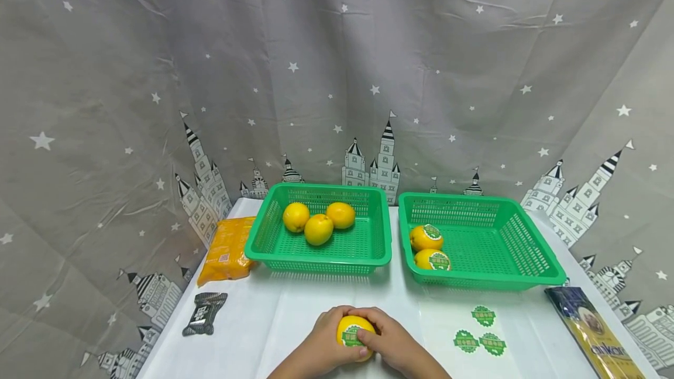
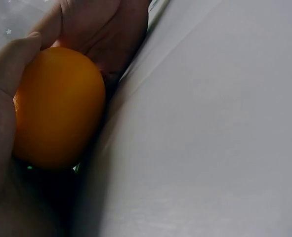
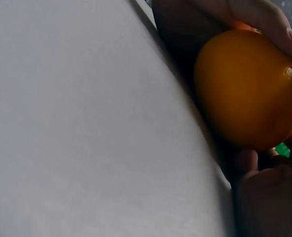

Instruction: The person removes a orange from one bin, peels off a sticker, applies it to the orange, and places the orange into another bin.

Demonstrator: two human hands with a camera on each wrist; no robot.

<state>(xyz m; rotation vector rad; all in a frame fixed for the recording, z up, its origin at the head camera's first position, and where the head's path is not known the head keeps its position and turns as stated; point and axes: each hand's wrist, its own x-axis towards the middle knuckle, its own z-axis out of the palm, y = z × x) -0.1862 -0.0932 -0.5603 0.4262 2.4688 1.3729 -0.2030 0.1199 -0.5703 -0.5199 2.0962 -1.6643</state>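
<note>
One yellow fruit [image 1: 346, 324], held in a two-handed grip low over the white tablecloth [image 1: 284, 314]. By the left hand [image 1: 327, 339] it is cupped from one side; by the right hand [image 1: 391, 341] it is enclosed from the other, with the thumb laid on a green label [image 1: 350, 337] on the upper face. Both hands are curved to the fruit's width, and nothing else is seen to be held. Whether the cloth is touched by the fruit cannot be told for certain, the wrist views being dark along its underside.

Step in hand, as judged: the label is being pressed smooth against the skin.

Three plain fruits [image 1: 318, 230], contained in a green basket [image 1: 318, 261] beyond the grip and to its left. Two labelled fruits [image 1: 423, 238], contained in a second green basket [image 1: 479, 250] beyond the grip and to its right. Three loose labels [image 1: 483, 316], laid flat to the right of the grip, nearer than that basket.

Next move, as judged: the label's edges are to be checked as flat, then one hand is to be freed so that the fruit can be carried forward and right, and set down gently beside the labelled pair.
</note>
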